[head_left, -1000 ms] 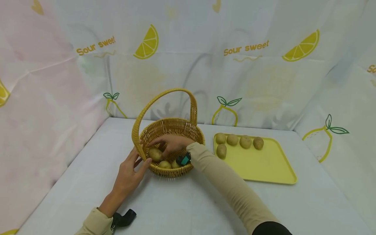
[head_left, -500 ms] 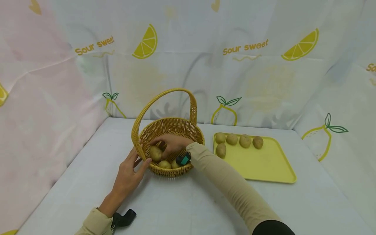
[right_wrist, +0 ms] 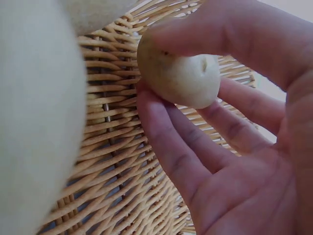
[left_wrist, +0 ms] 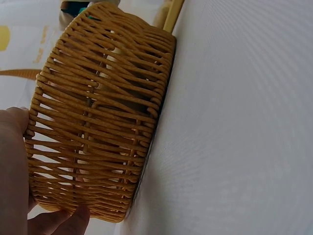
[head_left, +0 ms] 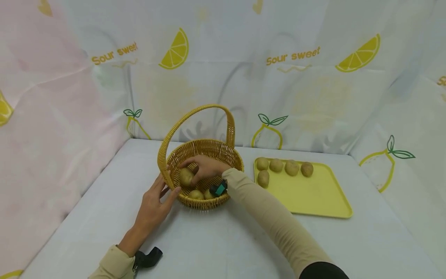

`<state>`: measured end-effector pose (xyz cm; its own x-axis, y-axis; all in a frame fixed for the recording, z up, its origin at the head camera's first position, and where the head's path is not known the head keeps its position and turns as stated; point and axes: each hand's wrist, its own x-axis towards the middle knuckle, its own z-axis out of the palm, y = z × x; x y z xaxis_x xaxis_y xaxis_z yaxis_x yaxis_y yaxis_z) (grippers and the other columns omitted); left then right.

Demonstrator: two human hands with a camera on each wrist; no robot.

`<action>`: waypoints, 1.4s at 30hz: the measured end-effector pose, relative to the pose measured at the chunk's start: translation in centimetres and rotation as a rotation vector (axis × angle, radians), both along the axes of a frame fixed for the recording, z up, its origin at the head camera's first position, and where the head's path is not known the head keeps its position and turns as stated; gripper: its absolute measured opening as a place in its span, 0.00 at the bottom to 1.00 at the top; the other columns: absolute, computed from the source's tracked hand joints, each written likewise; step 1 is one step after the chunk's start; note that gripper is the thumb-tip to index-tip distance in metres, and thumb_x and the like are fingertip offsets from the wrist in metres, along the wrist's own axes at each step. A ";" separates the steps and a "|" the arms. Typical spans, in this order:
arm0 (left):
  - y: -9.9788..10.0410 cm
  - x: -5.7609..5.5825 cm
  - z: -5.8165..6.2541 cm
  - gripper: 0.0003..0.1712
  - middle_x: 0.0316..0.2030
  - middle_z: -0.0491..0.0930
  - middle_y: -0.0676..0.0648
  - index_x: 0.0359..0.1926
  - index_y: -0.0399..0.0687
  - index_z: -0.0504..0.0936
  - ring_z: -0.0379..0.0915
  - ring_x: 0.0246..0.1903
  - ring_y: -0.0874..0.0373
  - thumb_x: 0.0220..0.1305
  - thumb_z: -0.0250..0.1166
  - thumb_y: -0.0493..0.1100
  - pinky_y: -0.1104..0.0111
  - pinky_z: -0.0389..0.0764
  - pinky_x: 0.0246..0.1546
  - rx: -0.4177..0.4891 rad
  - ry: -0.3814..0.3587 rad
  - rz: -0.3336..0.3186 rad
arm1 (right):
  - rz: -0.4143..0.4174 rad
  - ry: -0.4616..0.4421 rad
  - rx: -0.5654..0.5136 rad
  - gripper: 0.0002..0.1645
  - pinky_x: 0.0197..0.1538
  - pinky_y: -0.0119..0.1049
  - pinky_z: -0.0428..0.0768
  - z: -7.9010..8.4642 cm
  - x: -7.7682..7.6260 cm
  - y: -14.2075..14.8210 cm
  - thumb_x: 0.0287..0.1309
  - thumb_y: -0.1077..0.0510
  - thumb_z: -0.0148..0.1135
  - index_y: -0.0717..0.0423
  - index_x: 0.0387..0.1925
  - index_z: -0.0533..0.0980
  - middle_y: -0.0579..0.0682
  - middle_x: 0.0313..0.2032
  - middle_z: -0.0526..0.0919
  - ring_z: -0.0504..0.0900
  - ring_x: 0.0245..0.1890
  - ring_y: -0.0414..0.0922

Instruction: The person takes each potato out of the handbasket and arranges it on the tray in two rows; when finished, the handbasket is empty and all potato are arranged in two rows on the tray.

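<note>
A round wicker basket [head_left: 202,205] with a tall arched handle stands on the white tabletop. At its left side my left hand [head_left: 151,203] grips it, the thumb at the rim; in the left wrist view, fingertips [left_wrist: 78,220] rest against the weave. Inside the basket my right hand [head_left: 207,167] pinches a potato [right_wrist: 183,73] between thumb and fingers, lifted off the basket's bottom. Two more potatoes lie at the basket's front, one potato [head_left: 196,195] just below the hand and another potato [head_left: 208,194] partly hidden by the wrist camera. A large pale potato [right_wrist: 34,117] fills the right wrist view's left.
To the right of the basket lies a yellow tray [head_left: 313,197] holding several potatoes along its back and left edges, among them a brown potato [head_left: 307,169]. A lemon-print cloth [head_left: 223,77] hangs behind and at both sides of the table [head_left: 223,248].
My right hand has closed on the potato at the basket's left and raised it slightly, up and to the right. My left hand has stayed at the basket's side.
</note>
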<state>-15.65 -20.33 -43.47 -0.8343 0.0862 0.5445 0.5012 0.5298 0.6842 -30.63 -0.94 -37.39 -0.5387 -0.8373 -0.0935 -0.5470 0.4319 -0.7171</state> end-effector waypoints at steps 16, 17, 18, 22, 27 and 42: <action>0.0 -0.4 -0.1 0.37 0.77 0.58 0.37 0.78 0.33 0.62 0.71 0.65 0.37 0.74 0.66 0.36 0.50 0.82 0.55 0.004 0.017 -0.016 | -0.077 -0.135 -0.224 0.39 0.57 0.35 0.82 0.6 -0.3 0.9 0.53 0.66 0.76 0.59 0.68 0.76 0.48 0.62 0.80 0.83 0.53 0.47; 0.0 -0.4 -0.1 0.37 0.77 0.58 0.37 0.78 0.34 0.62 0.71 0.65 0.37 0.74 0.66 0.36 0.50 0.82 0.55 0.004 0.018 -0.016 | -0.084 -0.129 -0.226 0.39 0.57 0.35 0.81 0.7 -0.3 1.0 0.53 0.65 0.76 0.58 0.68 0.76 0.49 0.62 0.80 0.83 0.54 0.47; 0.1 -0.4 -0.2 0.38 0.77 0.58 0.37 0.78 0.34 0.62 0.72 0.64 0.37 0.74 0.66 0.36 0.50 0.82 0.55 0.001 0.019 -0.015 | -0.086 -0.124 -0.229 0.39 0.57 0.35 0.81 0.8 -0.3 1.0 0.54 0.64 0.76 0.58 0.68 0.76 0.49 0.63 0.79 0.83 0.53 0.48; 0.0 -0.2 -0.3 0.38 0.78 0.57 0.37 0.78 0.34 0.62 0.71 0.65 0.37 0.74 0.67 0.37 0.51 0.82 0.55 0.001 0.007 -0.007 | -0.090 -0.104 -0.231 0.39 0.56 0.35 0.82 1.3 0.0 1.2 0.54 0.64 0.75 0.60 0.69 0.74 0.51 0.64 0.79 0.83 0.54 0.51; -0.1 -0.1 -0.2 0.38 0.78 0.57 0.37 0.79 0.36 0.61 0.71 0.65 0.37 0.74 0.66 0.37 0.50 0.82 0.55 0.000 0.008 -0.006 | -0.098 -0.110 -0.262 0.39 0.56 0.35 0.81 1.7 0.0 1.2 0.53 0.66 0.74 0.61 0.68 0.75 0.51 0.63 0.79 0.82 0.55 0.51; 0.0 -0.3 -0.3 0.38 0.78 0.58 0.38 0.79 0.37 0.62 0.71 0.65 0.39 0.74 0.67 0.37 0.50 0.83 0.54 0.005 0.020 -0.002 | -0.159 -0.131 -0.346 0.38 0.53 0.38 0.84 2.9 0.8 3.2 0.53 0.67 0.75 0.62 0.67 0.75 0.50 0.61 0.79 0.83 0.50 0.49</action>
